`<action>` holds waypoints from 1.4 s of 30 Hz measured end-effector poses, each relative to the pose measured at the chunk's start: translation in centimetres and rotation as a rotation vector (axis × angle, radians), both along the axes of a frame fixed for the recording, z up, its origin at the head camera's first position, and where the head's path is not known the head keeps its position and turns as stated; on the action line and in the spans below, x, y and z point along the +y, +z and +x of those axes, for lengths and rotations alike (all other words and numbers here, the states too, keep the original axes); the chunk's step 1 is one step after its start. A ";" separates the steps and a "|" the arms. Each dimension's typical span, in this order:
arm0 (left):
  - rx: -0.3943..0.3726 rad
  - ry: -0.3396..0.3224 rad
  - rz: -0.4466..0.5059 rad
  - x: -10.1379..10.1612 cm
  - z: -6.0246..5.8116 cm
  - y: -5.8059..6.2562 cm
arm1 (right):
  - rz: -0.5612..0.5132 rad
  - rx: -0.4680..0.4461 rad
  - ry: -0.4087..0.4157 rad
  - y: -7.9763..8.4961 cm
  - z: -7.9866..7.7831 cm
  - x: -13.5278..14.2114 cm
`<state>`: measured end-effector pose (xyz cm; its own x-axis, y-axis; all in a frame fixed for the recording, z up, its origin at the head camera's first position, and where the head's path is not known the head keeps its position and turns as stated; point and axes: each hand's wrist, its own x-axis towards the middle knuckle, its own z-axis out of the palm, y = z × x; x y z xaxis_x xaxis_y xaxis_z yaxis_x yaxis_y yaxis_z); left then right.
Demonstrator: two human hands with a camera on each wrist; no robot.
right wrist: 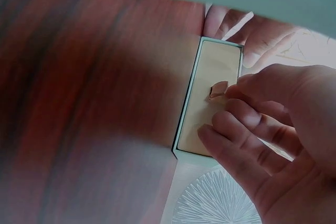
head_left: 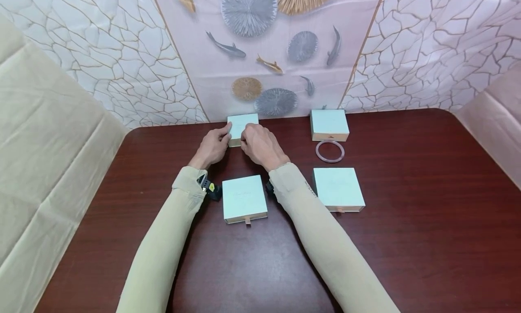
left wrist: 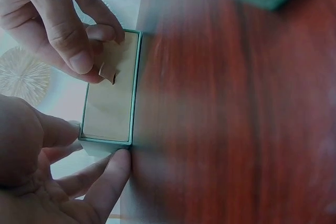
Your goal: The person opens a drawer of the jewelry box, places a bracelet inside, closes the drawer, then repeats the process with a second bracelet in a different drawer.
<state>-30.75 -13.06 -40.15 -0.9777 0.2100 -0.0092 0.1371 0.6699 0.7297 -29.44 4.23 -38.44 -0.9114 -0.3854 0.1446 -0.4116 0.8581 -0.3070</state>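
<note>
At the table's far edge stands a small pale mint drawer box [head_left: 243, 120], its cream drawer front [left wrist: 108, 111] facing me. My left hand [head_left: 212, 146] grips the box's left end between thumb and fingers. From the right, my right hand [head_left: 262, 145] bends over the drawer front. Its thumb and fingertips pinch at the edge of a short tan ribbon pull tab [right wrist: 218, 90]. The drawer front sits level with the sleeve's rim in both wrist views.
A larger mint box [head_left: 244, 197] lies between my forearms, its tab toward me. On the right are a small mint box [head_left: 329, 122], a pale lilac bangle [head_left: 330, 151] and another larger box [head_left: 339, 187], partly behind my right sleeve. Patterned cloth [head_left: 252, 68] hangs behind the table.
</note>
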 end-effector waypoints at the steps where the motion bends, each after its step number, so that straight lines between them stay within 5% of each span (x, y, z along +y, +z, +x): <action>1: -0.008 0.004 0.005 0.0 0.0 -0.1 | 0.003 -0.002 0.001 0.0 0.1 0.0; 14: -0.030 0.028 0.006 0.4 0.7 0.4 | -0.041 0.017 -0.020 0.9 1.7 0.4; 22: -0.037 0.064 -0.105 1.8 1.1 2.9 | -0.066 0.051 -0.051 1.8 3.0 1.6; 33: -0.001 0.071 -0.139 1.9 2.4 6.2 | -0.088 0.050 -0.042 2.6 3.5 2.3; 42: 0.050 0.020 -0.009 5.1 3.3 7.3 | -0.018 0.009 -0.094 3.9 3.9 5.6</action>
